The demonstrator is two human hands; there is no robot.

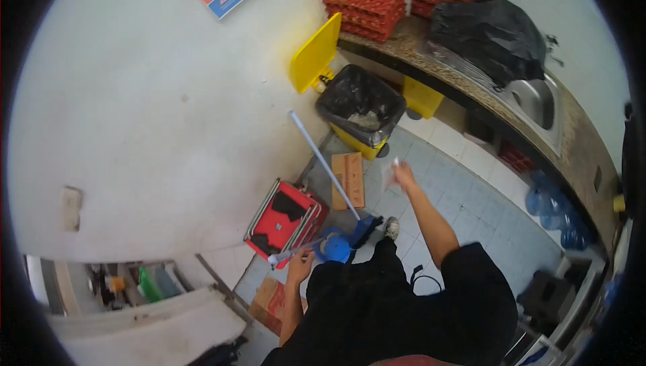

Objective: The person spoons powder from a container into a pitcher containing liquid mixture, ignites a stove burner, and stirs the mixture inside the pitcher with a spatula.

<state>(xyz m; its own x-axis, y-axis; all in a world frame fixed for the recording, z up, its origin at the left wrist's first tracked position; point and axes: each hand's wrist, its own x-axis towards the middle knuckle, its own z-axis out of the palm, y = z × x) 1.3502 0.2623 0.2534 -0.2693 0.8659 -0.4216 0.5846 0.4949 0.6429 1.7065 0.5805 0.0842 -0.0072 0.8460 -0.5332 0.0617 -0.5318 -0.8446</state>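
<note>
My right hand [402, 175] is stretched forward over the tiled floor, its fingers closed on a small pale piece, perhaps plastic or paper [387, 176]. Beyond it stands a yellow bin [355, 140] with a black liner and its lid raised. My left hand [301, 265] is low on the left, closed round a light-coloured handle [286, 255] that leads toward a blue dustpan [334, 246]. A broom with a pale blue stick [324, 165] leans against the wall, its dark blue head [366, 229] on the floor near my foot.
A red folding item [284, 221] and a flat cardboard piece [348, 181] are by the wall. The curved counter [464, 81] bears egg trays [367, 9], a black bag [488, 33] and a sink [531, 102]. Large bottles [555, 210] sit below. A cable [426, 277] lies near my feet.
</note>
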